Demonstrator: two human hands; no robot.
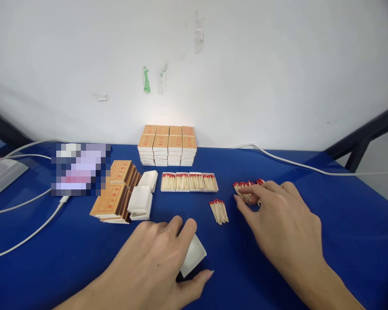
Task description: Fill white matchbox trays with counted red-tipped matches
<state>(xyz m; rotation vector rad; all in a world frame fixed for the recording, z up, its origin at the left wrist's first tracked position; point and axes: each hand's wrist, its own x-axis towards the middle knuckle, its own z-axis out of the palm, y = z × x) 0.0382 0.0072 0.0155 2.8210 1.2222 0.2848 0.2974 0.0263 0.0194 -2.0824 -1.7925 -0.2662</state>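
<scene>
My left hand curls around a white matchbox tray, whose left part is hidden under the fingers. The inside I can see is bare. Over at the right, my right hand reaches to a heap of red-tipped matches, thumb and forefinger apart at its near side; the hand covers part of the heap. Between the hands lies a small loose bunch of matches. Beyond it stands a row of several matchbox trays filled with matches, heads pointing to the wall.
Orange matchbox sleeves are stacked at the left, with white trays piled beside them. A block of matchboxes stands against the wall. A blurred-out device and white cables lie on the blue table.
</scene>
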